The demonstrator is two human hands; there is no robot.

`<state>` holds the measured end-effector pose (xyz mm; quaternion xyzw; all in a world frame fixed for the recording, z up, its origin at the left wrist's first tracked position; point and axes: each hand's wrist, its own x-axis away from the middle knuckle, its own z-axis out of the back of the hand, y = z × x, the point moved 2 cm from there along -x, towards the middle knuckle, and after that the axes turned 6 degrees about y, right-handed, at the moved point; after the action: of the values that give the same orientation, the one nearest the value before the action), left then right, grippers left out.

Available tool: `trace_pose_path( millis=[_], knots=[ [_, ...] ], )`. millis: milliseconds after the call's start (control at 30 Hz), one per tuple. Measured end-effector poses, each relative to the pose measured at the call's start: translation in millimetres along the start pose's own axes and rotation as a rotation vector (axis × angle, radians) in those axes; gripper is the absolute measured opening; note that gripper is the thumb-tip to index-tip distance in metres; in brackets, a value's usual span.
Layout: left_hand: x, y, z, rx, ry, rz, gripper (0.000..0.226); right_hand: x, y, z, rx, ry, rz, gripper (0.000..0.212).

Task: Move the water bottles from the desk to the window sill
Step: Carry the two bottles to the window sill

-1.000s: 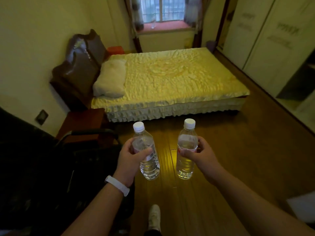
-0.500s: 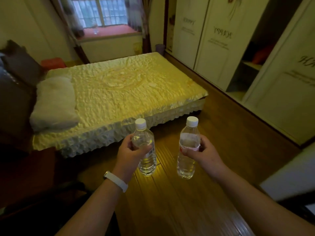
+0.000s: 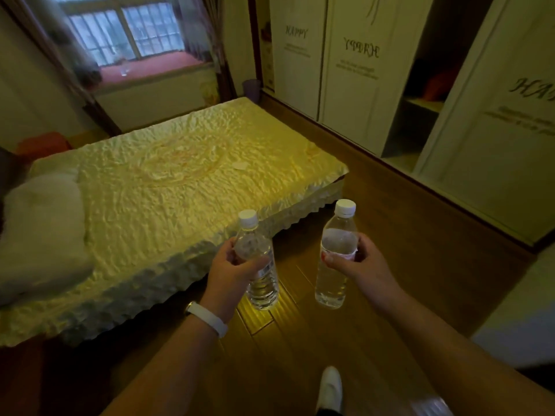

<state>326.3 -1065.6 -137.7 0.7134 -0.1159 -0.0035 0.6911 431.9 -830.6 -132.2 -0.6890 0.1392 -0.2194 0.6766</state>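
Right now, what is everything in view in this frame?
left bottle: 1, clear, white cap, held over the floor
right bottle: 1, clear, white cap, held over the floor
window sill: 1, red, far wall
small clear item: 1, on the sill
bed: 1, yellow cover, left of centre
pillow: 1, white, bed's left end
wardrobe: 1, white, right wall
floor: 1, brown wood, underfoot
shoe: 1, white, bottom edge
wristband: 1, white, left wrist
left hand: grips left bottle
right hand: grips right bottle
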Motion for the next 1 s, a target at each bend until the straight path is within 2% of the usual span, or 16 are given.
trace_pose_path(
  millis=[200,567,733,867,1000],
  knots=[
    [-84,33,-96,-0.016,-0.042,-0.024,0.038,-104,-26,51,-0.046,0.002,-0.015,0.049],
    [-218,53,-213,-0.044,-0.151,-0.009,0.055,-250,-45,126,0.000,0.145,-0.010,0.050],
    [-294,38,-253,-0.049,-0.188,0.064,0.055,-318,-33,142,0.061,0.193,-0.034,0.052],
    [-370,31,-290,-0.078,-0.279,0.078,0.047,-381,-31,149,0.084,0.277,-0.064,0.059],
    [-448,42,-331,-0.118,-0.373,0.068,0.049,-448,-44,153,0.104,0.373,-0.091,0.061]
  ],
)
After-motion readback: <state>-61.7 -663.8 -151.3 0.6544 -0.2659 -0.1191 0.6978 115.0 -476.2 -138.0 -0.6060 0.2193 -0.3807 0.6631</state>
